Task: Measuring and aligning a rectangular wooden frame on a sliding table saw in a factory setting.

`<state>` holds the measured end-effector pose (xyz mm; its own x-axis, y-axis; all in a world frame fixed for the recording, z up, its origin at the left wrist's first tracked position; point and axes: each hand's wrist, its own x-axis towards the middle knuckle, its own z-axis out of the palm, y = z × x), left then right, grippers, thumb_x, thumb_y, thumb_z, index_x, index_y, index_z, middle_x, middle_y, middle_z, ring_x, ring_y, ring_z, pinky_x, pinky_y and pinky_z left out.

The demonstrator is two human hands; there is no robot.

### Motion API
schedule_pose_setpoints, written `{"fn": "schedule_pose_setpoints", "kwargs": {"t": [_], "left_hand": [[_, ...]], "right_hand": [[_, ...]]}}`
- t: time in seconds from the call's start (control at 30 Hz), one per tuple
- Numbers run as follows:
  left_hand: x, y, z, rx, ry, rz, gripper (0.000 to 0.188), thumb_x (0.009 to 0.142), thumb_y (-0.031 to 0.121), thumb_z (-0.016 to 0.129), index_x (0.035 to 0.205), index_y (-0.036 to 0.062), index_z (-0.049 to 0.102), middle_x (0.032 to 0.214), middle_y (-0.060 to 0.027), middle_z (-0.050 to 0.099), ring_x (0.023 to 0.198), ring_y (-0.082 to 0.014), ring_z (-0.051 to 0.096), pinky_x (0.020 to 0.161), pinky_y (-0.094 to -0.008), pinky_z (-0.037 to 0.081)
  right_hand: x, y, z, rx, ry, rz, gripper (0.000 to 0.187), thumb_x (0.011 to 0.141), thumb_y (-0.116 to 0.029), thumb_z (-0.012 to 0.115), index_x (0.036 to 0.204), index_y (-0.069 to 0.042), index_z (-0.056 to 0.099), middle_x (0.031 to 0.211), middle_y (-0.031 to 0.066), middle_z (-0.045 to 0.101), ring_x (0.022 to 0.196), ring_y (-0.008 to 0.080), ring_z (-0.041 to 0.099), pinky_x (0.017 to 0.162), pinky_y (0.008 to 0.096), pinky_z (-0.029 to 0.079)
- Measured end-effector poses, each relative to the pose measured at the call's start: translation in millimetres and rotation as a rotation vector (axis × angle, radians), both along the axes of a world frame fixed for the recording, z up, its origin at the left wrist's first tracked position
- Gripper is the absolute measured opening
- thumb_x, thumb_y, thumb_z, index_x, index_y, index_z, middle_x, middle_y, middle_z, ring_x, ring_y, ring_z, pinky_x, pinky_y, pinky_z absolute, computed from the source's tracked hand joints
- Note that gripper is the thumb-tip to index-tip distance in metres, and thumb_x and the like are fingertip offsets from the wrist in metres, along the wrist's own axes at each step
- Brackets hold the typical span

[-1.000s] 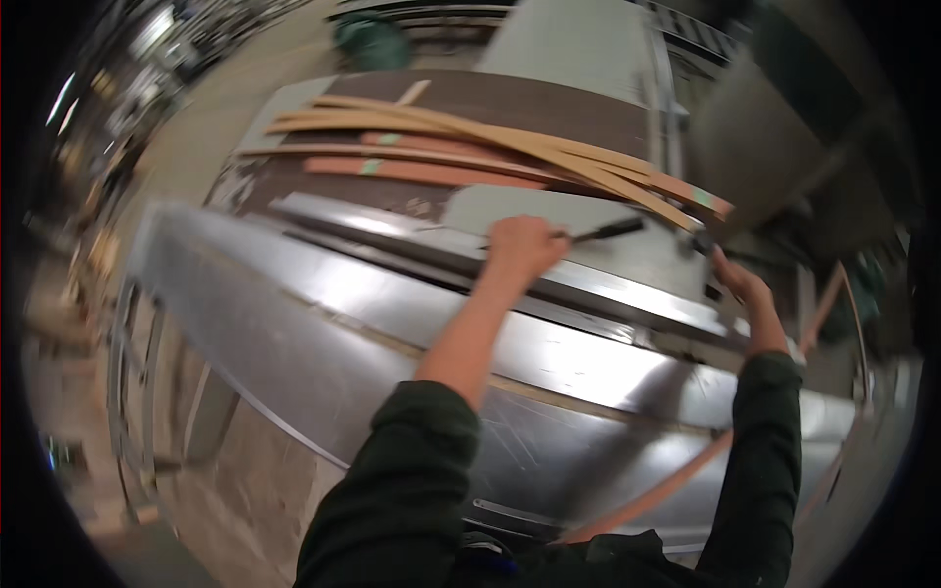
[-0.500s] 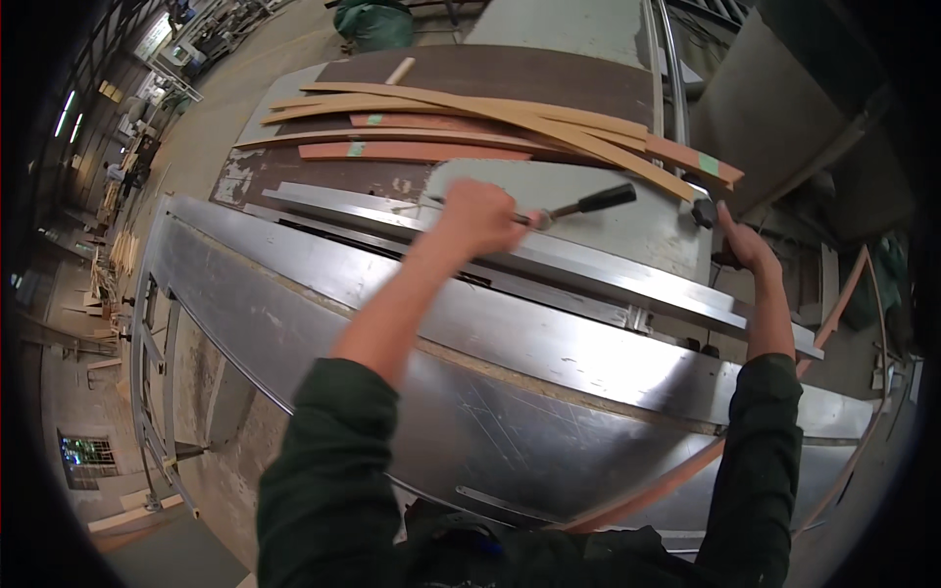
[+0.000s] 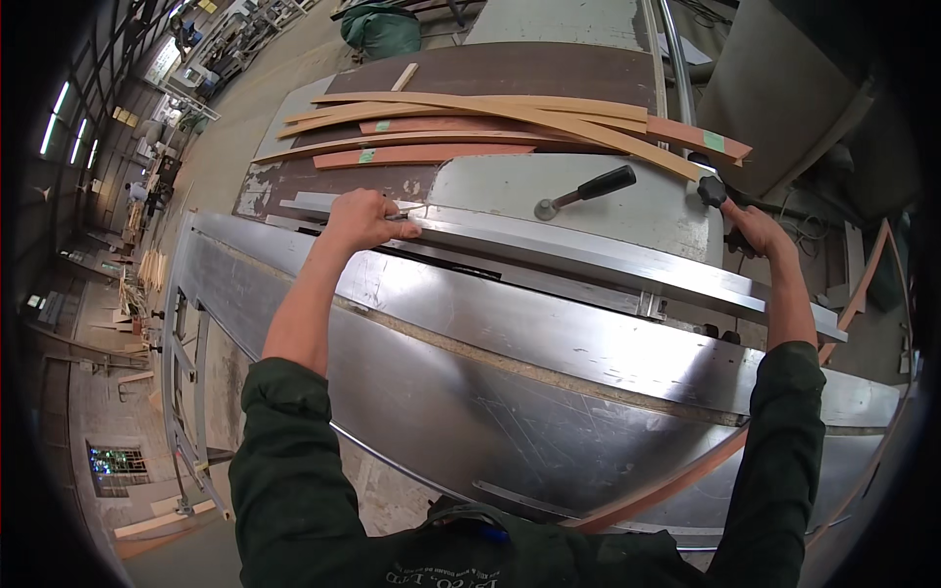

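Spanning mid-frame, the metal guide fence (image 3: 588,252) could be skewing if the left hand (image 3: 363,220), curling at its left part, and right hand (image 3: 762,231), bending beside the black knob (image 3: 712,191), both grips unclear, are pushing unevenly.

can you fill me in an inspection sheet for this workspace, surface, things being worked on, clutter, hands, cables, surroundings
Surface: silver metal table, visibly scratched.
Things at the hands: long metal bar lying beyond the table's slot side; black knob at the right.
Clutter: tan wood strips crossing over reddish strips with green patches.
Hands: left hand at the bar's left part, grip unclear; right hand by the knob, grip unclear.
Cables: thin dark loops beyond the right hand.
Surroundings: green bag at the top; black-handled lever on a pale plate.
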<state>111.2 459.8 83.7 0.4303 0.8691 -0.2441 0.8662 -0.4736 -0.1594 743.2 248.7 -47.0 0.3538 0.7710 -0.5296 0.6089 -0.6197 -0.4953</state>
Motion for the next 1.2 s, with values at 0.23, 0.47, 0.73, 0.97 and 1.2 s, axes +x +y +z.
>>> {"fn": "schedule_pose_setpoints", "kwargs": {"t": [0.23,0.47,0.73,0.97,1.2], "left_hand": [[-6.2,-4.9,7.9,0.084,-0.073,-0.051,0.062,0.077,0.072,0.087,0.096,0.0124,0.088,0.08,-0.0188,0.077,0.084,-0.0413,0.077,0.076,-0.0502,0.06],[3.2,-2.4,5.6,0.011,-0.063,-0.06,0.063,0.077,0.072,0.087,0.081,0.0096,0.083,0.073,-0.0195,0.072,0.081,-0.0421,0.074,0.072,-0.053,0.056],[0.6,-12.0,5.9,0.04,-0.122,0.013,0.059,0.074,0.065,0.092,0.098,0.0114,0.089,0.071,-0.02,0.072,0.078,-0.0412,0.074,0.073,-0.0503,0.056],[5.5,-13.1,-0.8,0.021,-0.141,0.095,0.056,0.074,0.062,0.094,0.097,0.0122,0.089,0.069,-0.0172,0.07,0.074,-0.0371,0.073,0.072,-0.0488,0.055],[3.7,-23.1,-3.8,0.062,-0.201,0.202,0.052,0.073,0.06,0.097,0.094,0.013,0.088,0.069,-0.0147,0.071,0.072,-0.0348,0.072,0.07,-0.0477,0.054]], "right_hand": [[0.2,-2.7,-7.3,0.029,0.051,0.0,0.111,0.087,-0.102,0.048,0.098,0.003,0.082,0.072,0.0104,0.075,0.056,0.0188,0.064,0.051,0.0377,0.045],[-2.5,-3.8,0.9,-0.045,-0.029,-0.022,0.11,0.088,-0.102,0.044,0.089,0.002,0.082,0.063,0.011,0.066,0.054,0.0213,0.059,0.057,0.0396,0.046],[-8.9,-4.4,4.4,-0.056,0.031,-0.063,0.107,0.089,-0.102,0.046,0.096,-0.002,0.084,0.067,0.0098,0.069,0.049,0.0165,0.053,0.052,0.0385,0.039],[-13.3,-4.3,10.8,-0.097,-0.006,-0.065,0.114,0.082,-0.108,0.042,0.099,-0.003,0.083,0.069,0.0093,0.068,0.053,0.0179,0.054,0.054,0.0394,0.039],[-34.3,-6.6,27.1,-0.111,-0.257,0.008,0.11,0.091,-0.101,0.035,0.125,-0.007,0.082,0.116,0.0195,0.079,0.116,0.0354,0.073,0.102,0.0453,0.053]]}}
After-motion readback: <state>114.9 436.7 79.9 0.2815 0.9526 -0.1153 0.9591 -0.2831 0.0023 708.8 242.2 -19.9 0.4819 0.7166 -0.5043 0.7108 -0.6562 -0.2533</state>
